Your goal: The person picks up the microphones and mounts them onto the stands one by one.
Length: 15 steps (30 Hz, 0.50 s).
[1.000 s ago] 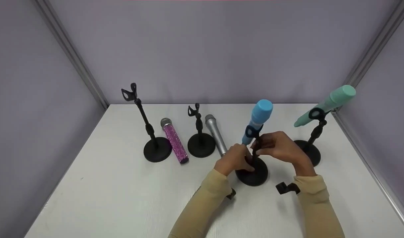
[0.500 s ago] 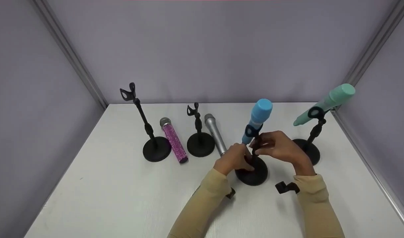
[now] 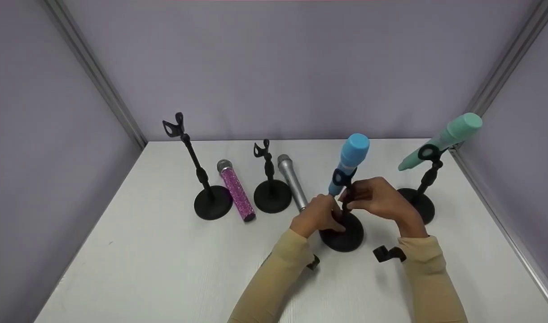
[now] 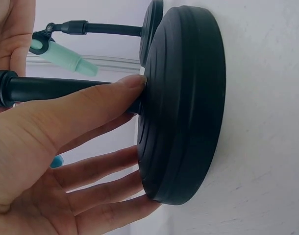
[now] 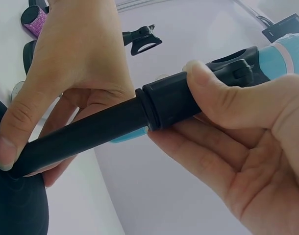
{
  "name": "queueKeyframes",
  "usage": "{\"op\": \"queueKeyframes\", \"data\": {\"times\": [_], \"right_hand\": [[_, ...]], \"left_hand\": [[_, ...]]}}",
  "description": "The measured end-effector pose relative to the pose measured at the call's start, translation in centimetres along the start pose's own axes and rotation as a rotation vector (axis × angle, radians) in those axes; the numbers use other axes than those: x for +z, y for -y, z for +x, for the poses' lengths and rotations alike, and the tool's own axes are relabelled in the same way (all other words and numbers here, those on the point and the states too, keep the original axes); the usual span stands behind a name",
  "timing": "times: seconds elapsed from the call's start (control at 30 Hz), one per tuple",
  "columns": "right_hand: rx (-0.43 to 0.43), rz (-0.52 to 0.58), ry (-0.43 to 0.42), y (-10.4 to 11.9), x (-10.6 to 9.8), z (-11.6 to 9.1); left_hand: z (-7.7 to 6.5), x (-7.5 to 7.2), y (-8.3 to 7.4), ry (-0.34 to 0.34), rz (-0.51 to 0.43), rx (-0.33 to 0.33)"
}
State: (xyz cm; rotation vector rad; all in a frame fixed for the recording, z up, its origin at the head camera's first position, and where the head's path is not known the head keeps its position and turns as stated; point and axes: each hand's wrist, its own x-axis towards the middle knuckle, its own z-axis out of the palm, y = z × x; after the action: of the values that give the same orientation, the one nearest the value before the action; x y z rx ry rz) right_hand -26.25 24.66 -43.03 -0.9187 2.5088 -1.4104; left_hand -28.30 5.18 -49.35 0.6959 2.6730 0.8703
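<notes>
1. The left hand [image 3: 317, 215] closes thumb and index finger around the foot of the pole of the black stand [image 3: 352, 235], its other fingers spread against the round base
2. The right hand [image 3: 381, 202] pinches the collar higher on that pole between thumb and curled fingers
3. This stand is upright on the white table [image 3: 166, 269], with the blue microphone [image 3: 354, 150] tilted in its clip
4. Rightward, the green microphone [image 3: 458, 132] slants in another stand [image 3: 428, 179]
5. Leftward, the silver microphone [image 3: 291, 179] lies beside the short stand [image 3: 272, 197], the pink microphone [image 3: 238, 193] beside the tall stand [image 3: 213, 204]
</notes>
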Motion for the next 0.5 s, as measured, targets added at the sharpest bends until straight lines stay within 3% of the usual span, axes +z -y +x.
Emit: {"op": "queueKeyframes", "data": {"times": [0.27,0.5], "right_hand": [[0.002,-0.029,-0.041,0.06,0.02,0.00],[0.031,0.005,-0.021,-0.01,0.07,0.08]], "left_hand": [[0.14,0.02,-0.09,-0.006,-0.001,0.016],[-0.06,-0.03,-0.16,-0.004,0.013,-0.003]]}}
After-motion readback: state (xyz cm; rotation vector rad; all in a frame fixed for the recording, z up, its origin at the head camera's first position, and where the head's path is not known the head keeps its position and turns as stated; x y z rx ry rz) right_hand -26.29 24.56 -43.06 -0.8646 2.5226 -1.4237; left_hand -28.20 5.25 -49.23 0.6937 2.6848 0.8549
